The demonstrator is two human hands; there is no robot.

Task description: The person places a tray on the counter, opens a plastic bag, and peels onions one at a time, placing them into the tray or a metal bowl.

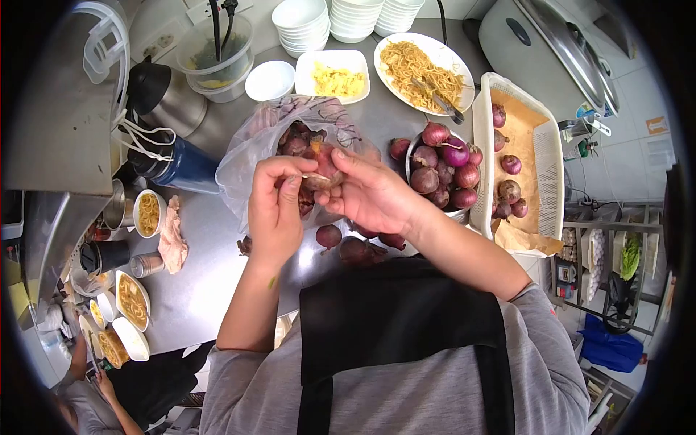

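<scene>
A red onion (325,165) with loose brown skin is held in my right hand (373,187), thumb on top and fingers below. My left hand (278,196) pinches thumb and forefinger on a papery bit of onion skin (310,176) at the onion's side. Behind and below both hands, an open plastic bag (243,156) holds more red onions. To the right, a round bowl (409,163) is heaped with red onions (438,163). Several loose onions (328,236) lie on the steel counter in front of me.
A white perforated basket (554,167) with paper and several onions stands at right. Behind are a plate of noodles (384,54) with tongs, a dish of yellow pieces (304,83) and stacked white bowls (299,22). A blue bottle (188,172) stands left. A co-worker's hands (105,384) show at lower left.
</scene>
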